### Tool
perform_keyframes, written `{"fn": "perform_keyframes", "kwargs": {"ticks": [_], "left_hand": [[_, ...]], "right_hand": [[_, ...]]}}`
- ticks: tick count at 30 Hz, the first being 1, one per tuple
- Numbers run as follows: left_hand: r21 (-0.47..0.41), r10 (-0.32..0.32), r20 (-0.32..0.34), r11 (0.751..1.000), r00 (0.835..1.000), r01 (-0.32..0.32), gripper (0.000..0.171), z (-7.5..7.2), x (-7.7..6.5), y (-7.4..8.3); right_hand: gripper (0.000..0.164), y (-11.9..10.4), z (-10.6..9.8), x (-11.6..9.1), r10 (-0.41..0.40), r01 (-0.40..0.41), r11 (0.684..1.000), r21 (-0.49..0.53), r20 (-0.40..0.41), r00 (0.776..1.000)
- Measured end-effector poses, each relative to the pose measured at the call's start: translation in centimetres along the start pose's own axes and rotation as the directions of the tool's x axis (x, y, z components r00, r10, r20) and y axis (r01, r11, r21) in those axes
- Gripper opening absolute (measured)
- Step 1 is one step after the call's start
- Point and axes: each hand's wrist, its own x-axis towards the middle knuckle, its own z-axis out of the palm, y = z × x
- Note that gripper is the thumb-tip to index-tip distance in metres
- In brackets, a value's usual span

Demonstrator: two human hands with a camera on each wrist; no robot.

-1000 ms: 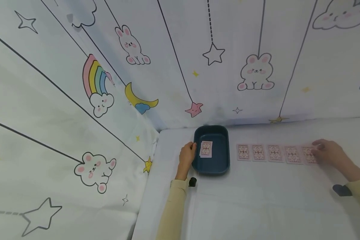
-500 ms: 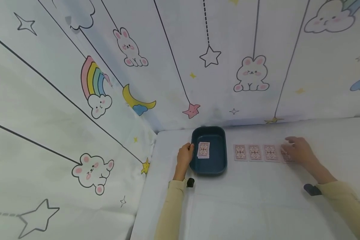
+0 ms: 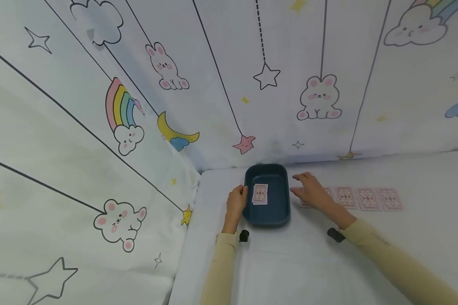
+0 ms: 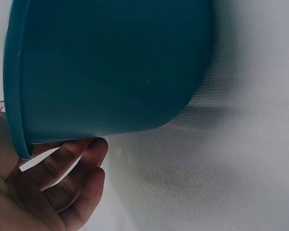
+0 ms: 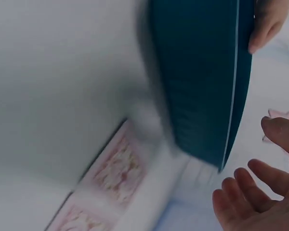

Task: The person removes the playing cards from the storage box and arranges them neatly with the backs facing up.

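My left hand grips the left rim of a dark blue-green plastic tray, with its fingers under the rim in the left wrist view. Inside the tray lies a small stack of playing cards, patterned backs up. My right hand is just right of the tray, fingers spread and holding nothing. The palm and bent fingers show beside the tray wall in the right wrist view. Below this hand runs a row of several face-down playing cards; the hand hides parts of the two nearest the tray.
The white-covered table meets a cloth wall printed with rabbits, stars and clouds close behind the tray. Another printed cloth closes off the left side. Each wrist carries a small black camera.
My right hand has swept left along the row of cards, from its far right end to beside the tray. The left hand stays on the tray rim, and the cards have not moved.
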Motion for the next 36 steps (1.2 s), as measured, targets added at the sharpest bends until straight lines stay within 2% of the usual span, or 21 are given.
{"fn": "perform_keyframes", "kwargs": {"ticks": [6,14,17,21,23,31,36], "left_hand": [[0.002,0.003,-0.003,1.0,1.0,-0.003,0.032,-0.1,0.0,-0.1],[-0.008,0.035,-0.021,0.999,0.999,-0.035,0.034,-0.1,0.0,0.0],[-0.01,0.046,-0.026,0.999,0.999,-0.047,0.034,-0.2,-0.1,0.1],[-0.012,0.041,-0.021,0.999,0.999,-0.041,0.034,-0.2,-0.1,0.1],[-0.013,0.039,-0.023,0.999,0.999,-0.04,0.034,-0.3,-0.1,0.0],[-0.012,0.041,-0.013,0.999,0.999,-0.042,0.035,-0.3,-0.1,-0.4],[-0.016,0.058,-0.01,0.998,0.998,-0.059,0.035,-0.3,-0.1,-0.3]], "right_hand": [[0.059,-3.5,2.5,3.3,0.008,-0.001,0.998,-0.061,0.112,0.994],[0.067,-6.9,4.4,6.6,0.041,0.001,0.987,-0.159,0.256,0.966],[0.07,-7.7,5.1,7.7,0.091,-0.013,0.975,-0.22,0.347,0.933],[0.072,-8.6,6.2,8.6,0.165,-0.025,0.953,-0.302,0.451,0.877],[0.072,-9.0,6.7,8.9,0.185,-0.022,0.942,-0.335,0.463,0.867],[0.065,-10.1,8.1,9.1,0.207,0.009,0.912,-0.41,0.48,0.853],[0.063,-10.1,8.3,9.1,0.213,0.026,0.891,-0.453,0.468,0.858]]}}
